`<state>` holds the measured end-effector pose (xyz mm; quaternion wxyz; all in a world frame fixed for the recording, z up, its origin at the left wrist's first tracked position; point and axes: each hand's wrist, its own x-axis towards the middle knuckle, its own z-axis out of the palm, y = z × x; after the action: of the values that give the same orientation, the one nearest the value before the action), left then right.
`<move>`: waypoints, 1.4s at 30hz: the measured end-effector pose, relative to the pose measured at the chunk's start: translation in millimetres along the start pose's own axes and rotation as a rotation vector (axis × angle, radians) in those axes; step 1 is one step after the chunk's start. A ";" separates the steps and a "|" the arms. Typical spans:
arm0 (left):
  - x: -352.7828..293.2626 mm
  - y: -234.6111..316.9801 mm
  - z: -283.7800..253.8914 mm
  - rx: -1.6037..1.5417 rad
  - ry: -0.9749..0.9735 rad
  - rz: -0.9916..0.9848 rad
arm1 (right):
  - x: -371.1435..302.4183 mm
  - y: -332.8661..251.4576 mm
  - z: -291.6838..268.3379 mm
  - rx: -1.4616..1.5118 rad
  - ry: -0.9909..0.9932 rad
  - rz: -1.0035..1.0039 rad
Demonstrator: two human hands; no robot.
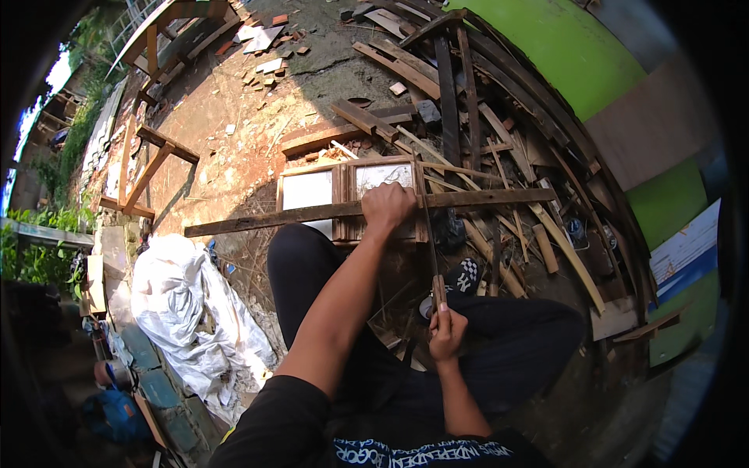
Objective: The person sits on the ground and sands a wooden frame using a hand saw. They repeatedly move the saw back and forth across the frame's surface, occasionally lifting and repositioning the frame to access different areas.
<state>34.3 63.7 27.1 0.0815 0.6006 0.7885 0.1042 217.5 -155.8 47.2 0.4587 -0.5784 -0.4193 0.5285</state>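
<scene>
While a long beam (320,212) is laid over a wooden frame (341,181), it is crossed by a saw (438,288). In closed fingers, the beam is clasped by the left hand (388,206), the saw's handle by the right hand (446,331).

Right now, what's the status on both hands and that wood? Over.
Left hand closed over the long wooden bar; right hand gripping the saw, set across the bar; two-panel wooden frame beneath.
</scene>
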 end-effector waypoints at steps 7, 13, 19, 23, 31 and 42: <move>0.8 0.4 0.3 -0.002 -0.046 -0.003 | 45.1 2.2 13.8 0.031 -0.039 0.002; -0.9 1.7 0.4 -0.012 -0.020 -0.012 | -4.1 2.1 -5.6 0.006 -0.001 0.028; -3.0 0.4 3.8 -0.004 -0.008 0.010 | 60.5 -11.7 16.2 0.047 -0.051 0.026; -5.1 -1.4 6.1 -0.010 -0.019 0.001 | 47.2 0.8 14.1 0.020 -0.046 0.045; -5.3 2.3 0.0 -0.017 -0.022 -0.002 | 71.4 -6.7 20.9 0.093 -0.037 0.055; -2.6 1.0 2.2 -0.006 -0.024 -0.003 | 46.7 5.0 11.2 0.036 -0.031 0.002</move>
<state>36.5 61.7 25.2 0.0931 0.6005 0.7880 0.0992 210.5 -110.6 31.5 0.4619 -0.5622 -0.4160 0.5455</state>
